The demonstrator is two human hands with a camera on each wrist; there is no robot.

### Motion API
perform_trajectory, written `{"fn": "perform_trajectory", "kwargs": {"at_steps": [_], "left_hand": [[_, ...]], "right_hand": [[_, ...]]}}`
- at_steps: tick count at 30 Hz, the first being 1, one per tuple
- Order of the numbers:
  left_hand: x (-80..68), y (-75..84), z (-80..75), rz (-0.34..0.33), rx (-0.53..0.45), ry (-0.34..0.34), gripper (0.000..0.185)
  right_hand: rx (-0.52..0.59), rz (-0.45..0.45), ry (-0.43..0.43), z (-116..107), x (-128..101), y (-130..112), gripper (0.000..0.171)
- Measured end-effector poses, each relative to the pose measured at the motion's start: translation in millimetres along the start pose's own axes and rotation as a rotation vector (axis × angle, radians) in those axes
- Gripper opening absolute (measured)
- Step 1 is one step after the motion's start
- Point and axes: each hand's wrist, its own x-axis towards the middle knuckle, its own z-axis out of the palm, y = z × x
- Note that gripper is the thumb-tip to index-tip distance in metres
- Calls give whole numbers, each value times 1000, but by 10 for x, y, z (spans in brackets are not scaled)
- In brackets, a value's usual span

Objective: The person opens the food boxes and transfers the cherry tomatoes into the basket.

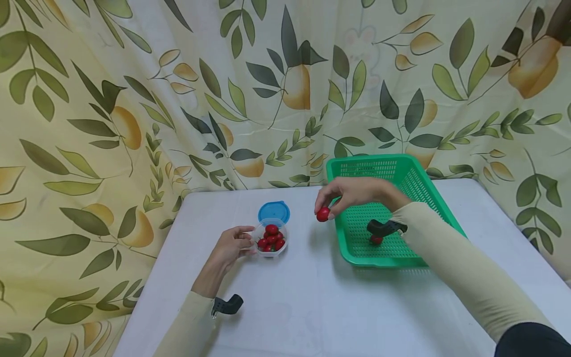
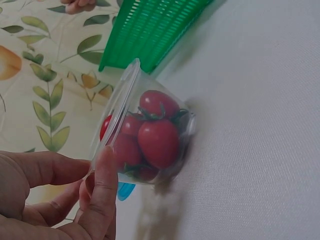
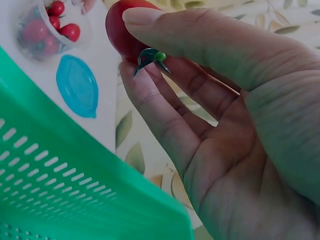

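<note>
Between thumb and fingertips my right hand [image 1: 352, 191] pinches a red cherry tomato [image 1: 323, 214], just beyond the left edge of the green basket [image 1: 357, 261]. The tomato's green stalk end [image 3: 150, 59] shows in the right wrist view. My left hand [image 1: 228, 248] pinches the rim of a small clear plastic container [image 2: 131, 82], which stands on the table. Several cherry tomatoes [image 2: 159, 142] fill much of it, some with green stalks. Inside the basket lies another cherry tomato [image 1: 376, 240], partly hidden by the right wrist's black camera strap [image 1: 384, 228].
A blue lid [image 1: 274, 211] lies flat right behind the container. The white-covered table [image 1: 285, 302] runs back to a leaf-and-fruit patterned curtain [image 1: 267, 114]. The basket's raised perforated walls stand under the right forearm [image 1: 455, 263].
</note>
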Motion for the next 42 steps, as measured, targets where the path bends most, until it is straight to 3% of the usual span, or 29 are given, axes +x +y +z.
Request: {"fn": "perform_trajectory", "kwargs": {"at_steps": [14,33,42], "left_hand": [[-1,9,3,-4,4,-8,44],[-15,23,7,0,-3,-10,45],[-16,24,-1,-5,6,-17,44]], "right_hand": [[9,-8,47,-130,-262,215,29],[77,-2,90,-275,-516,424,35],[64,37,126,-329,-608,530,35]]}}
